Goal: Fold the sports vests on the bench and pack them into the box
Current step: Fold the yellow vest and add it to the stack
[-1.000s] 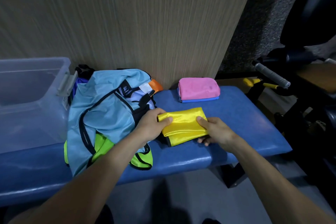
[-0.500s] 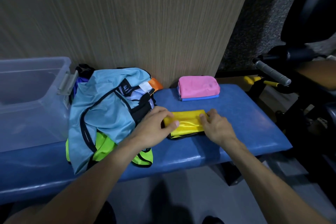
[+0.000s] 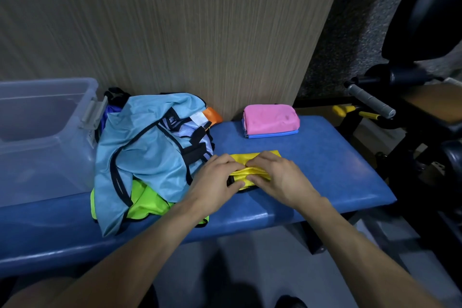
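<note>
Pinching a glossy, slippery yellow vest (image 3: pixel 252 171) between curled fingers, the left hand (image 3: pixel 215 179) and right hand (image 3: pixel 277 177) meet over it on the padded blue desk (image 3: pixel 325 170); its folded oblong runs left to right, beside crumpled light-blue vests (image 3: pixel 147 152).

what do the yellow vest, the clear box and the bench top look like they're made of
Yellow vest: thin, glossy synthetic fabric, probably polyester; it shines and creases sharply under the hands.
Clear box: translucent, slightly frosted plastic with a moulded rim and clip latch.
Bench top: blue padded vinyl or faux leather, seemingly; smooth, with light glinting on its rounded front edge.
</note>
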The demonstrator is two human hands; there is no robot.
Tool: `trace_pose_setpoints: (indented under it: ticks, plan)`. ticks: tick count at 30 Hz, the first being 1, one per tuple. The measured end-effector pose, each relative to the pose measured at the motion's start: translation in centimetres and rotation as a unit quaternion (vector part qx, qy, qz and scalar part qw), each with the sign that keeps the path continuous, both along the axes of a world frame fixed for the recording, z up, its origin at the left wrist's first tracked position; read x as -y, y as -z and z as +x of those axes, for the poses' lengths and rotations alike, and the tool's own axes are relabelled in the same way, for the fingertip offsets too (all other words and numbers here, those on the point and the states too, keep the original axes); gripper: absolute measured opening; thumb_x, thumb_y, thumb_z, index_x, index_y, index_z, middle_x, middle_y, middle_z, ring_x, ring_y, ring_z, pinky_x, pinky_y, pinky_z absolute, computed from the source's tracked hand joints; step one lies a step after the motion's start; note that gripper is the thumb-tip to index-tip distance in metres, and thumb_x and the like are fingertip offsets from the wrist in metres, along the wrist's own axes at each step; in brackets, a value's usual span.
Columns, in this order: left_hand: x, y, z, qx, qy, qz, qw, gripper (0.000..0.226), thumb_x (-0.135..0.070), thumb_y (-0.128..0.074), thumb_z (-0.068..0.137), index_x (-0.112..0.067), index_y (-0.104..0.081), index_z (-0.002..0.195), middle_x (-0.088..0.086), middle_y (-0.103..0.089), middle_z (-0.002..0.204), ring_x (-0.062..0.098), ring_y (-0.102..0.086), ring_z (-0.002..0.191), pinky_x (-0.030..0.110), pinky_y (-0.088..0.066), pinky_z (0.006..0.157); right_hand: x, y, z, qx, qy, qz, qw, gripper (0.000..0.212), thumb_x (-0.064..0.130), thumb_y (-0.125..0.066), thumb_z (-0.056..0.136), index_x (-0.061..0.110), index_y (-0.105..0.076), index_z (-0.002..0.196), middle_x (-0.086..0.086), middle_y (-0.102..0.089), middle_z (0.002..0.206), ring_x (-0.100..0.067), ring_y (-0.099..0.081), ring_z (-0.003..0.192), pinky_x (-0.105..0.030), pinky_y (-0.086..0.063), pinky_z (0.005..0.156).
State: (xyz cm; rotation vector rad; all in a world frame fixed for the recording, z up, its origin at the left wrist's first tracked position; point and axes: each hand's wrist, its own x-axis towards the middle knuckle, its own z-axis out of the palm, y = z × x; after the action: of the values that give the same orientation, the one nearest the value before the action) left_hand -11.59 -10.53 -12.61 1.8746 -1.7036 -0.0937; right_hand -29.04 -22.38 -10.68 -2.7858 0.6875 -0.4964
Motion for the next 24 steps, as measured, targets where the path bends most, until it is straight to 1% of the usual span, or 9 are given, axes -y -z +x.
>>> trace_pose_setpoints:
  ticks: [3, 6, 10, 12, 16, 18, 21, 23, 24]
  plan:
    - [0.3, 0.3, 0.3, -0.074, -0.013, 0.011, 0.997, 0.039, -0.035, -0.077, 0.089, -0.030, -0.067, 0.126, -0.014, -0.055, 0.114, 0.012, -0.052, 0.111, 0.031, -0.044, 0.098, 0.0, 0.6, 0.6, 0.040, -0.009, -0.003, 0.999, 0.017, 0.025, -0.061, 0.096, 0.021, -0.068, 0.112, 0.003, -0.063, 0.106, -0.028, -0.062, 0.087, -0.043, -0.052, 0.067]
    - [0.4, 0.5, 0.7, -0.134, -0.008, 0.027, 0.991, 0.043, -0.033, -0.079, 0.087, -0.034, -0.064, 0.128, -0.014, -0.052, 0.115, 0.009, -0.052, 0.110, 0.032, -0.045, 0.100, 0.8, 0.8, 0.0, 0.091, -0.029, 0.024, 0.995, 0.013, 0.020, -0.062, 0.096, 0.016, -0.069, 0.106, 0.003, -0.065, 0.101, -0.022, -0.062, 0.085, -0.041, -0.053, 0.072]
    - [0.4, 0.4, 0.7, -0.131, -0.002, 0.010, 0.991, 0.038, -0.032, -0.080, 0.086, -0.036, -0.068, 0.122, -0.016, -0.053, 0.115, 0.006, -0.054, 0.106, 0.029, -0.046, 0.097, 1.2, 0.7, -0.8, 0.084, -0.061, 0.024, 0.994, 0.011, 0.021, -0.059, 0.098, 0.017, -0.067, 0.104, 0.005, -0.063, 0.105, -0.019, -0.061, 0.091, -0.040, -0.053, 0.077]
    - [0.1, 0.6, 0.6, -0.098, -0.004, -0.016, 0.995, 0.033, -0.030, -0.080, 0.086, -0.036, -0.072, 0.117, -0.019, -0.055, 0.114, 0.003, -0.056, 0.103, 0.028, -0.049, 0.092, 0.9, 1.2, -0.8, 0.053, -0.081, 0.006, 0.995, 0.010, 0.023, -0.060, 0.098, 0.017, -0.066, 0.103, 0.007, -0.061, 0.107, -0.018, -0.060, 0.093, -0.041, -0.054, 0.078]
    - [-0.5, 1.3, 0.4, 0.079, 0.000, -0.067, 0.995, 0.030, -0.024, -0.081, 0.084, -0.037, -0.075, 0.111, -0.012, -0.061, 0.118, 0.019, -0.061, 0.096, 0.039, -0.058, 0.072, 1.0, 2.4, -1.7, 0.047, -0.087, -0.031, 0.995, 0.019, 0.026, -0.070, 0.090, 0.020, -0.071, 0.108, 0.004, -0.065, 0.113, -0.023, -0.063, 0.097, -0.039, -0.055, 0.084]
    - [-0.7, 1.5, 0.7, 0.152, 0.016, -0.096, 0.984, 0.030, -0.021, -0.083, 0.081, -0.036, -0.074, 0.105, -0.008, -0.062, 0.113, 0.022, -0.059, 0.095, 0.040, -0.057, 0.065, 1.2, 2.9, -2.3, 0.056, -0.068, -0.066, 0.994, 0.024, 0.021, -0.077, 0.084, 0.022, -0.071, 0.108, 0.002, -0.065, 0.113, -0.026, -0.063, 0.096, -0.039, -0.054, 0.080]
    - [-0.9, 1.6, 1.2, 0.216, 0.048, -0.126, 0.967, 0.025, -0.020, -0.080, 0.082, -0.033, -0.074, 0.103, -0.006, -0.062, 0.108, 0.023, -0.057, 0.099, 0.039, -0.056, 0.068, 1.1, 2.9, -3.2, 0.069, -0.035, -0.131, 0.988, 0.016, 0.020, -0.075, 0.086, 0.021, -0.069, 0.101, 0.001, -0.060, 0.104, -0.025, -0.055, 0.088, -0.040, -0.049, 0.070]
    - [-1.1, 1.7, 1.5, 0.237, 0.063, -0.131, 0.961, 0.015, -0.030, -0.073, 0.089, -0.032, -0.074, 0.104, -0.006, -0.062, 0.108, 0.022, -0.058, 0.098, 0.038, -0.055, 0.071, 0.9, 3.1, -3.7, 0.069, -0.025, -0.173, 0.982, 0.006, 0.025, -0.067, 0.092, 0.019, -0.068, 0.094, 0.000, -0.057, 0.097, -0.025, -0.051, 0.082, -0.039, -0.044, 0.067]
    - [-1.1, 1.8, 1.5, 0.238, 0.066, -0.128, 0.961, 0.015, -0.038, -0.066, 0.093, -0.032, -0.074, 0.104, -0.007, -0.063, 0.108, 0.021, -0.059, 0.098, 0.037, -0.055, 0.072, 0.8, 3.2, -3.8, 0.068, -0.021, -0.184, 0.980, 0.009, 0.026, -0.064, 0.094, 0.018, -0.067, 0.092, 0.000, -0.056, 0.094, -0.025, -0.050, 0.080, -0.039, -0.044, 0.066]
